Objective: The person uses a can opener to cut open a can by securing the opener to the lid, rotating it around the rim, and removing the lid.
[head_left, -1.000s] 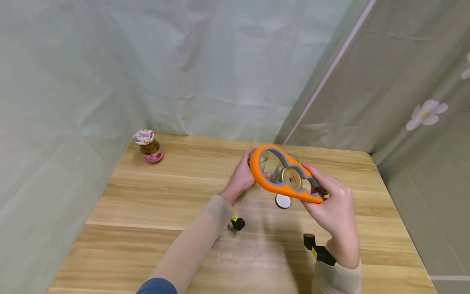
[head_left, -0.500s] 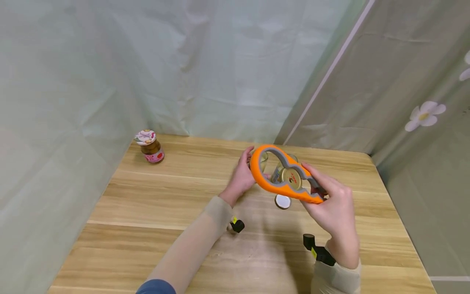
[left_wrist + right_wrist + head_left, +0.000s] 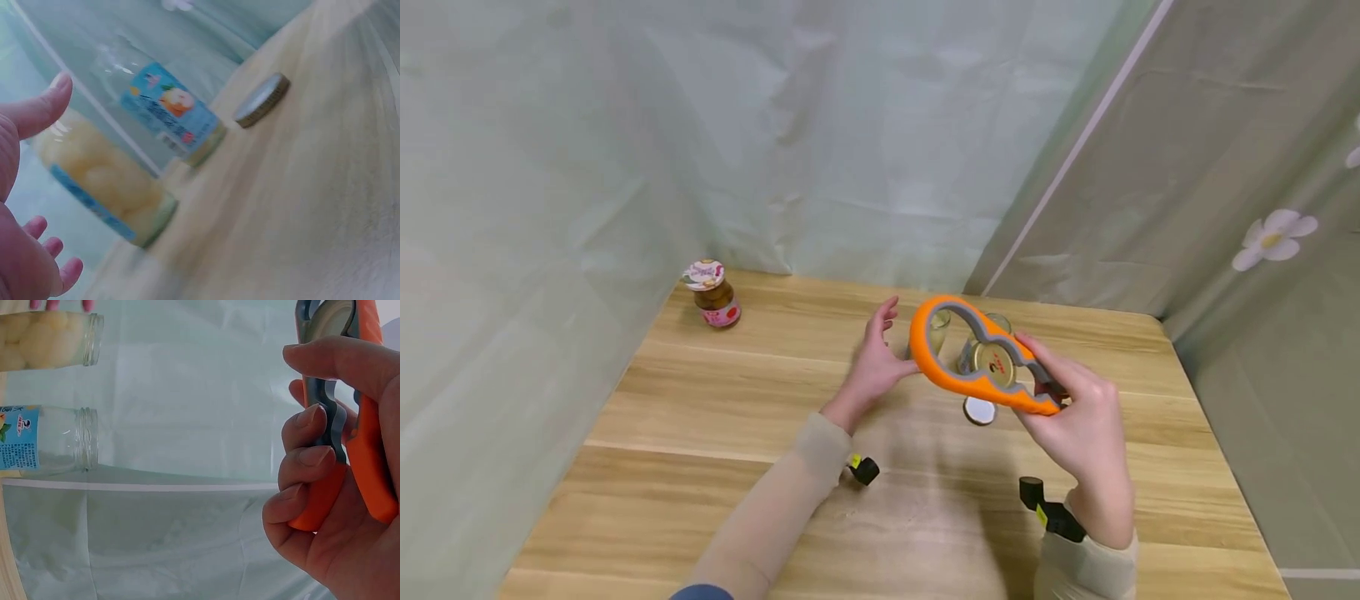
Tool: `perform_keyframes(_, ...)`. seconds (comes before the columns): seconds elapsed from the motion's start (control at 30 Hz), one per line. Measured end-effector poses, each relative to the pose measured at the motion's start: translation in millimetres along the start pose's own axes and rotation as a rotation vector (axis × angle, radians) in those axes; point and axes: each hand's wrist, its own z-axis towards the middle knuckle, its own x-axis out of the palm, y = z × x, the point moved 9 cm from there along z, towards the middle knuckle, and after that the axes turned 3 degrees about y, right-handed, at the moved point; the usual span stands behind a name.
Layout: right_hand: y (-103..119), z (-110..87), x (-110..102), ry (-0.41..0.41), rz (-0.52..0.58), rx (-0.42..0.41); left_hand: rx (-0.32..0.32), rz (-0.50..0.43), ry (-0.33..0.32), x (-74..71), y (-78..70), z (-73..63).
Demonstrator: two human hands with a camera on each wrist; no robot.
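My right hand (image 3: 1078, 417) grips the handles of an orange and grey jar opener (image 3: 372, 459), held up over the table. Lodged between the opener's toothed arms is a gold lid (image 3: 994, 365). My left hand (image 3: 872, 358) has its fingers and thumb spread beside a lidless glass jar of pale fruit (image 3: 103, 178), with a gap between hand and glass in the left wrist view. Close by stands a second lidless jar (image 3: 172, 109) with a blue label, little showing inside it. In the head view the opener partly hides both jars.
A loose lid (image 3: 979, 410) lies white side up on the wooden table (image 3: 700, 467), in front of the jars. At the back left stands a closed jar (image 3: 713, 296) with a pink label. Pale curtains (image 3: 880, 142) hang right behind the table's back edge.
My left hand has let go of the fruit jar and moved to the left and slightly toward me, its fingers opening. My right hand and the opener have stayed in place.
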Motion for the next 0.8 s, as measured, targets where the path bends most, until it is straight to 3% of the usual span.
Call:
perform_keyframes(0.27,2,0.1,3,-0.014,0.007,-0.020,0.047,-0.106,-0.034,-33.6,-22.3,-19.0)
perform_keyframes(0.4,3,-0.6,4,-0.016,-0.008,-0.029,0.069,-0.130,-0.051,-48.2,-25.9,-21.4)
perform_keyframes(0.53,4,-1.8,6,0.008,-0.021,-0.021,0.050,-0.178,-0.107,-68.4,-26.0,-21.1)
perform_keyframes(0.67,3,-2.4,5,0.021,-0.030,-0.011,0.051,-0.301,-0.152,-87.6,-29.8,-22.5)
perform_keyframes(0.8,5,0.5,6,0.017,-0.038,-0.026,0.077,-0.405,-0.117,-92.9,-43.1,-29.0)
